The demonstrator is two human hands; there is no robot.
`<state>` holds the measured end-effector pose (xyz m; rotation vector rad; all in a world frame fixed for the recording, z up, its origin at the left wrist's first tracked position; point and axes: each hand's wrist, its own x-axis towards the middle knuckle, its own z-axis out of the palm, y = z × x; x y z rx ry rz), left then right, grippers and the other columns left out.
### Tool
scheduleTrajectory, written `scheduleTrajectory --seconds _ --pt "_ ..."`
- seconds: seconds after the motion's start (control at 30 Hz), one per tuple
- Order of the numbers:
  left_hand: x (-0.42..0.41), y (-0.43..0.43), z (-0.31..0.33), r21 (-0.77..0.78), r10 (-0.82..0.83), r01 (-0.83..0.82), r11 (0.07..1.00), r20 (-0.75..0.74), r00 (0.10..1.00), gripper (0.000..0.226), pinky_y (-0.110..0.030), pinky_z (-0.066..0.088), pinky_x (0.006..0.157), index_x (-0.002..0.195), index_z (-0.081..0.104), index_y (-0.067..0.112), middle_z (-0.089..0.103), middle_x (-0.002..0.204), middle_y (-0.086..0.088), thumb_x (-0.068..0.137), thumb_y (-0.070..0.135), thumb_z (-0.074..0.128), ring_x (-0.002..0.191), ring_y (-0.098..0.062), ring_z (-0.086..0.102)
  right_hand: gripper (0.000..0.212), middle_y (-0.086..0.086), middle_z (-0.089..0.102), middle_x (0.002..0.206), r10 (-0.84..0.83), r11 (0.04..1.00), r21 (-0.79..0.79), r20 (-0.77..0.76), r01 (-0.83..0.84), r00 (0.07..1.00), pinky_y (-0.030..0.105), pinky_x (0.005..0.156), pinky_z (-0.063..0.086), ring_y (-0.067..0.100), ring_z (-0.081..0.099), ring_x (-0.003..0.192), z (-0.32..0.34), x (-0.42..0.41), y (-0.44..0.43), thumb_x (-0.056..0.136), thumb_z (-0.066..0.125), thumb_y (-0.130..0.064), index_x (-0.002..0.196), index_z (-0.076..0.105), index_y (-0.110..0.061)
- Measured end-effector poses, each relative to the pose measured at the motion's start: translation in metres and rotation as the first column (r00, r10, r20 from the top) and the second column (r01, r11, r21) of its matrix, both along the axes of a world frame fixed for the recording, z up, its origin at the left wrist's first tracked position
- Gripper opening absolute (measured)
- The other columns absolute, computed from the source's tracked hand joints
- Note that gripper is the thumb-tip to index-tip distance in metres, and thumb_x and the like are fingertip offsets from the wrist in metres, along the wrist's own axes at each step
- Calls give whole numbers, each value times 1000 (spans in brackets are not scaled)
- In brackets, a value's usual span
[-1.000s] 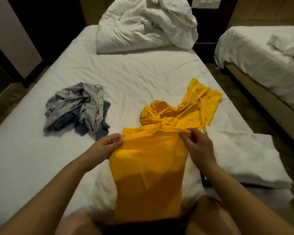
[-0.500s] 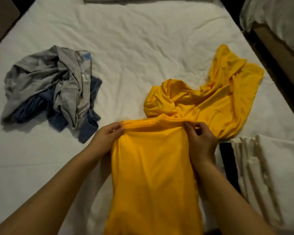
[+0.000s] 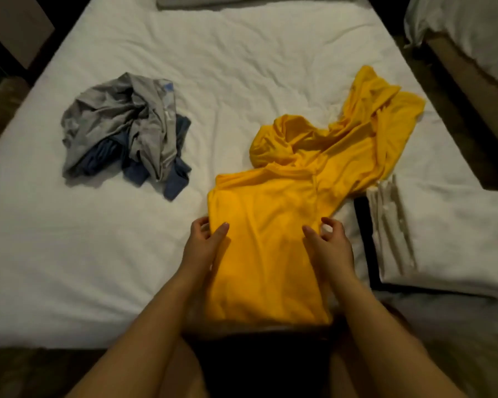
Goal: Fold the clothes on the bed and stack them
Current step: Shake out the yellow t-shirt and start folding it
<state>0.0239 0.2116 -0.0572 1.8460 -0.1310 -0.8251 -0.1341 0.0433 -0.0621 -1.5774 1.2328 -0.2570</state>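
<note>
No text, brand, number or sign can be read; a small pale tag (image 3: 167, 113) on the grey garment (image 3: 112, 119) is too blurred to make out.

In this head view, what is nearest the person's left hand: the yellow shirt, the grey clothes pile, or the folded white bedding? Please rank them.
1. Yellow shirt, gripped by the left hand.
2. Grey clothes pile, up to the left.
3. Folded white bedding, on the far right.

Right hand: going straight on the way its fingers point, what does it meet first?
Likely the bunched upper part of the yellow shirt, whose edge the right hand pinches.
</note>
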Motion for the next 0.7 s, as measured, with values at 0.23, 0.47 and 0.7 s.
scheduleTrajectory --seconds 0.23,0.47,0.7 --pt "-57 61 -6 113 -135 128 985 53 989 51 -27 37 87 137 34 14 45 140 -10 92 27 54 120 -27 48 48 11 55 127 117 987 114 -58 -110 991 36 91 44 27 53 111 -7 -84 78 88 64 -19 131 43 -11" --pt "-88 100 -16 228 -233 204 952 106 967 47 -31 41 85 133 41 10 55 124 -13 91 23 58 112 -30 53 30 11 60 109 107 993 51 -92 -103 990 33 79 43 23 54 95 -5 -108 83 92 57 -23 118 53 -9" --pt "-96 115 -3 81 -164 162 983 19 986 34 -50 52 84 116 40 31 54 118 -16 91 18 59 98 -35 58 27 3 50 110 25 989 146 83 -37 996 40 87 45 23 51 101 1 -134 99 93 57 -19 115 41 -22"
